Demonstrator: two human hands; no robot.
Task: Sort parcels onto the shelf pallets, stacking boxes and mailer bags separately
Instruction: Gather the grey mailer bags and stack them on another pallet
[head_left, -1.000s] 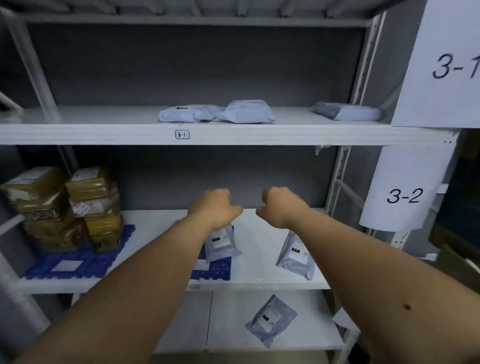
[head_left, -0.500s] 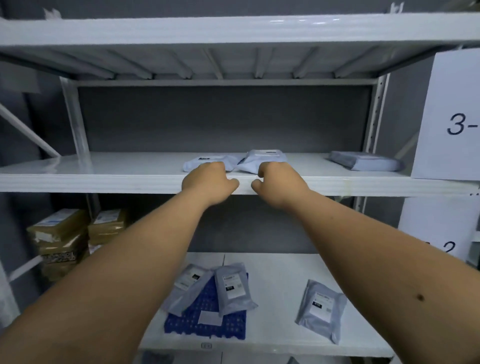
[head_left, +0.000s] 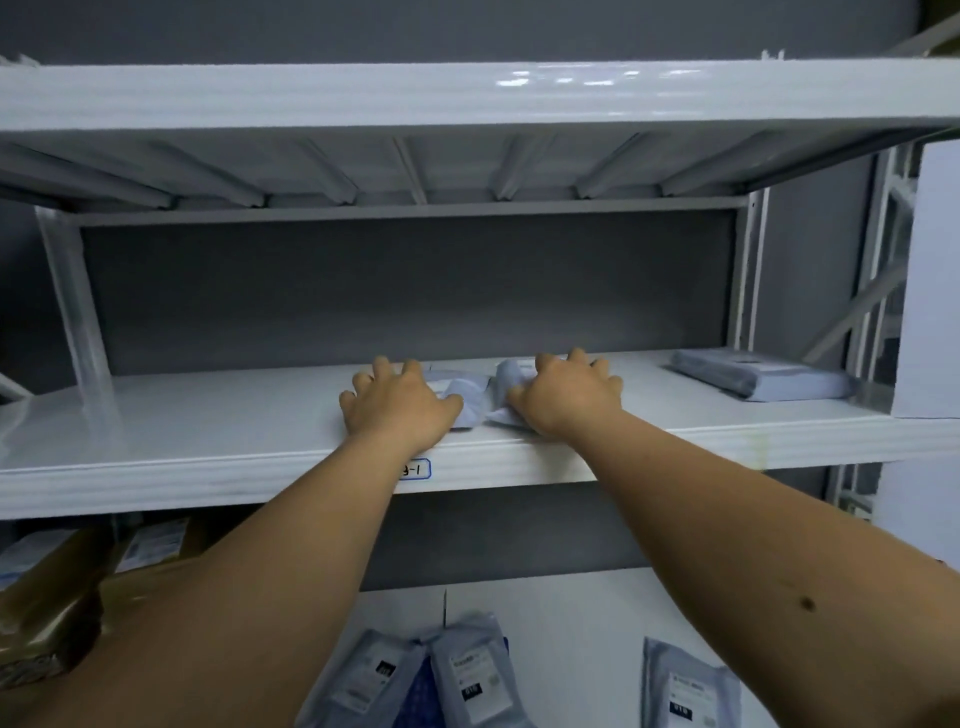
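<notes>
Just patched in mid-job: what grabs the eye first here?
Both hands, left and right, lie on two grey mailer bags at the middle of the upper shelf. Another grey bag lies alone at that shelf's right end. More mailer bags lie on the shelf below.
</notes>
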